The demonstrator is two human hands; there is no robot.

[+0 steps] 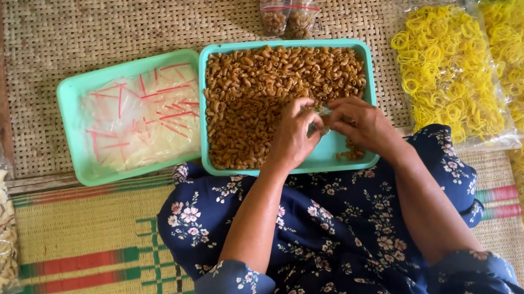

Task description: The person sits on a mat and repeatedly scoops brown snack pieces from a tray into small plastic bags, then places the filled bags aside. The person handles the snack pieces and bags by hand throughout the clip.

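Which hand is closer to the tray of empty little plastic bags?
The left hand. It rests over the brown snack tray, on the side next to the bag tray; the right hand sits farther away, beyond the left.

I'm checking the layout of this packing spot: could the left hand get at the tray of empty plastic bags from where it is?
Probably yes. The left hand is over the snack tray, and the tray of empty bags sits right beside it on that side, uncovered, with nothing between them.

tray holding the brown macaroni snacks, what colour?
Turquoise green tray, same as the tray of small clear bags beside it. Head view shows it, the only view.
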